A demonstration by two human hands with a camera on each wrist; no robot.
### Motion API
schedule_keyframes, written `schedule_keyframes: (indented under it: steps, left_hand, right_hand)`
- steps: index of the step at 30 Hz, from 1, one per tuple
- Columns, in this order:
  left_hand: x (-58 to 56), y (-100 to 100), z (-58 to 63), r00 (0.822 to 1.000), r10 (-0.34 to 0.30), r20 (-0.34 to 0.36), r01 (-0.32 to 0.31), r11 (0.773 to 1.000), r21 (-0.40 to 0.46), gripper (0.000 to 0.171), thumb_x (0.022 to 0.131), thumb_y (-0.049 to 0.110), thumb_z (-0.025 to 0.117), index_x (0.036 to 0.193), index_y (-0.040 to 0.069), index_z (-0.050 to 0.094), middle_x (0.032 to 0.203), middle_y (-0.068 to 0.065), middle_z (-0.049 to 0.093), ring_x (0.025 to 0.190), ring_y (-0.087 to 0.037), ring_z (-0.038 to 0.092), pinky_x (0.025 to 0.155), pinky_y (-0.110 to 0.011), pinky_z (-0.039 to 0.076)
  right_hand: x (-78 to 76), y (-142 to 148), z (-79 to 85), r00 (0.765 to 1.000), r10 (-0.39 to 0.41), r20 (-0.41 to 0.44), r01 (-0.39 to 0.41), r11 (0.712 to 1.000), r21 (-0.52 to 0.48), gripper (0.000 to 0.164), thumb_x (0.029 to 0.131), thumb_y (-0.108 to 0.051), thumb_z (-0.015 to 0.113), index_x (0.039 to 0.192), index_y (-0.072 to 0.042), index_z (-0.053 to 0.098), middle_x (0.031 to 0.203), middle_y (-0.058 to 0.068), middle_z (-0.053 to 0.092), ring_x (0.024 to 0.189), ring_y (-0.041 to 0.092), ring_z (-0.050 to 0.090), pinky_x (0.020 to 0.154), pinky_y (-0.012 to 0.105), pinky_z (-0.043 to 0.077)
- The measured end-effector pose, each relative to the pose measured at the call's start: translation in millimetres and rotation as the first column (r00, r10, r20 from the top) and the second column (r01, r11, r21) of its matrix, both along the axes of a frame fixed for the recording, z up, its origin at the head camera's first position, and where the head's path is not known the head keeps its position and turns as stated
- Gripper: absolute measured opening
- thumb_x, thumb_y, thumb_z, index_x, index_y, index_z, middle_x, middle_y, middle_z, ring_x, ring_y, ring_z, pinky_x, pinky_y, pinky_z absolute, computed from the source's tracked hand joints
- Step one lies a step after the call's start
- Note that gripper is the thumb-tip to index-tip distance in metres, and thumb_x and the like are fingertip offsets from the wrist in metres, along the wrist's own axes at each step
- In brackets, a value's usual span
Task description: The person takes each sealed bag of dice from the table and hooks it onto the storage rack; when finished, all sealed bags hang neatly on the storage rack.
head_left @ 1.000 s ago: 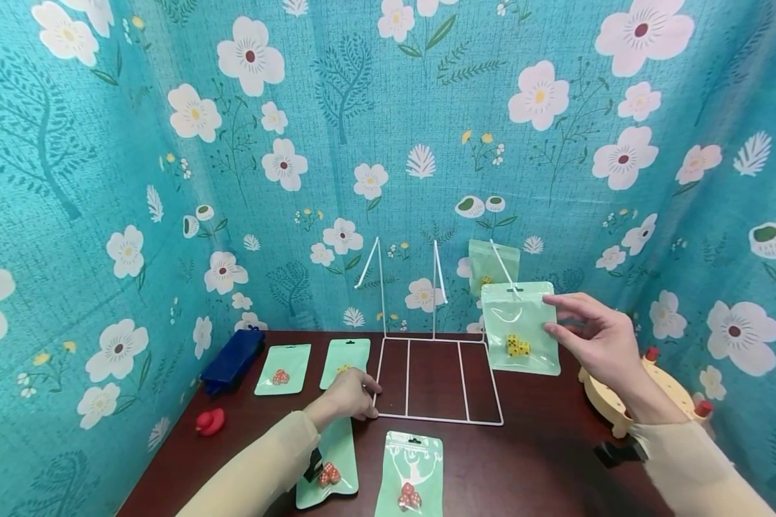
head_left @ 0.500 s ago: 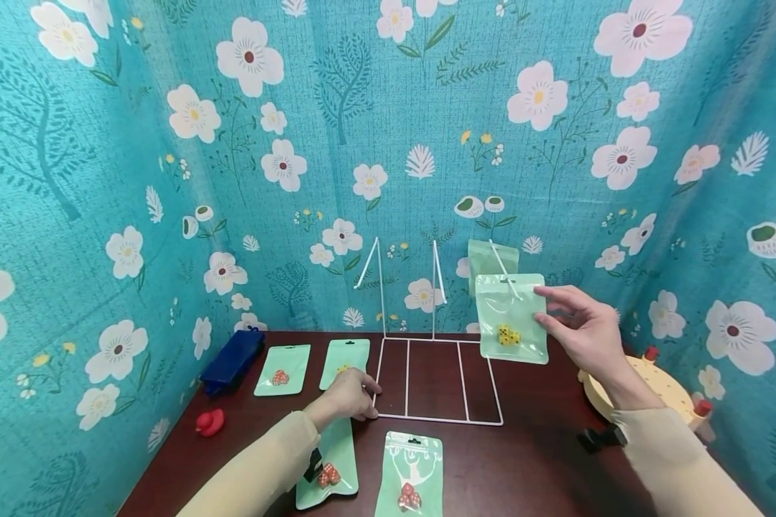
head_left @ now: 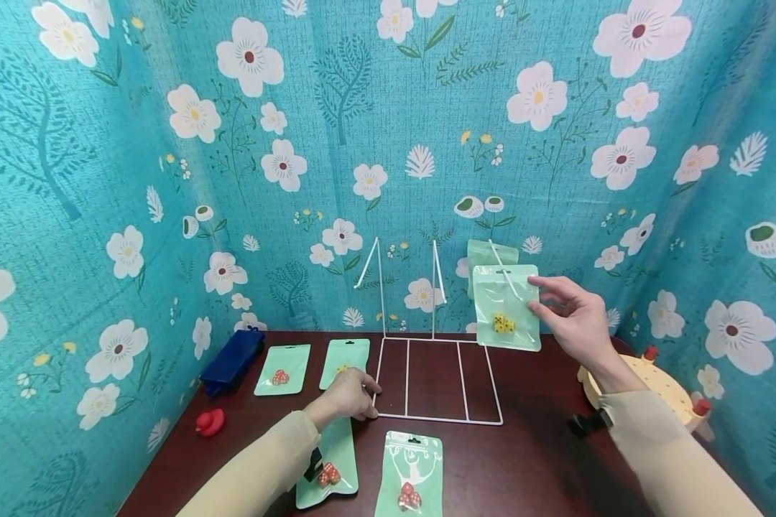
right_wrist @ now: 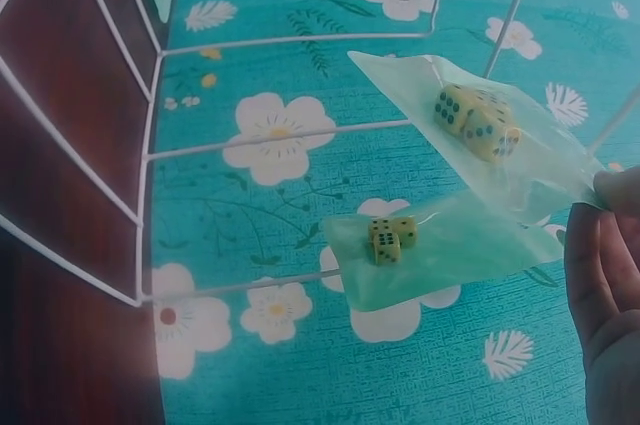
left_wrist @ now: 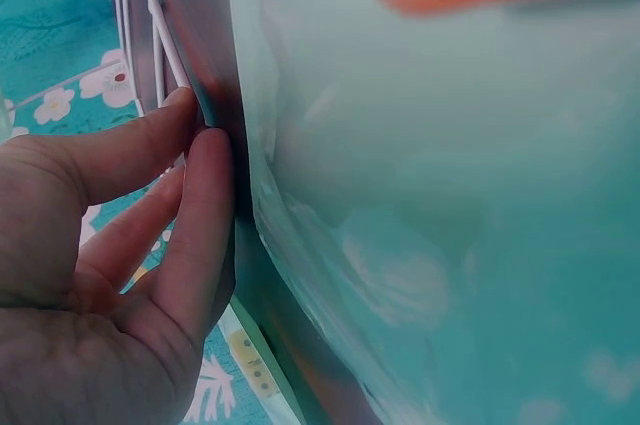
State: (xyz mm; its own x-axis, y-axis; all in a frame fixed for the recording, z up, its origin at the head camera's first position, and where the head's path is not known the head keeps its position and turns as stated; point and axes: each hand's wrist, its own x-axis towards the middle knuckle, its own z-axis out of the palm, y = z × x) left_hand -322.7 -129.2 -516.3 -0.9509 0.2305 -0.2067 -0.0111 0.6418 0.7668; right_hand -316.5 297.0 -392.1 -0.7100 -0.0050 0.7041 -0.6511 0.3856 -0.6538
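Note:
My right hand (head_left: 575, 316) pinches the right edge of a pale green zip bag (head_left: 485, 309) with yellow dice in it. The right hook of the white wire rack (head_left: 436, 418) crosses this bag's hang hole, and its tip shows in front of the bag. Behind, a second green bag (right_wrist: 440, 255) with yellow dice hangs on the same hook. With thumb and forefinger, my left hand (head_left: 349, 395) grips the rack's base wire (left_wrist: 165, 30) at its front left corner. The left and middle hooks carry nothing.
Green bags with red dice lie at the front (head_left: 414, 459), under my left forearm (head_left: 336, 445) and at the left (head_left: 282, 370). Another bag (head_left: 345, 359) holds yellow dice. A blue pouch (head_left: 233, 359), a red duck (head_left: 210, 422) and a round yellow stand (head_left: 647, 388) flank them.
My right hand has moved up, back and slightly left, and the held bag has slid farther along the right hook toward the bag behind. My left hand has stayed at the rack's corner.

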Motion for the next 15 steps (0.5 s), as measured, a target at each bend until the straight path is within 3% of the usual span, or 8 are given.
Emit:
schedule_keyframes:
  steps: [8,15]
  left_hand:
    - [-1.7,1.4,-1.7,1.000,0.016,-0.004,-0.016,1.000,-0.023,0.043,0.081,-0.012,0.092,0.121,0.001,0.083,0.116,-0.018,0.074,0.075,-0.019,0.075,0.068,-0.035,0.070]
    - [-1.1,1.4,-2.7,1.000,0.021,-0.012,-0.021,1.000,-0.011,0.044,0.080,-0.012,0.092,0.121,0.001,0.083,0.118,-0.019,0.075,0.076,-0.020,0.076,0.069,-0.036,0.071]
  right_hand:
    - [-16.4,-1.8,1.3,1.000,-0.027,0.014,0.028,1.000,-0.002,0.045,0.096,0.011,0.081,0.140,0.003,0.075,0.125,-0.025,0.073,0.098,-0.010,0.072,0.090,0.005,0.057]
    - [-30.0,-3.0,1.6,0.999,-0.042,0.010,0.042,0.999,-0.021,0.044,0.096,0.010,0.081,0.139,0.005,0.075,0.120,-0.018,0.074,0.095,-0.011,0.072,0.087,0.005,0.058]
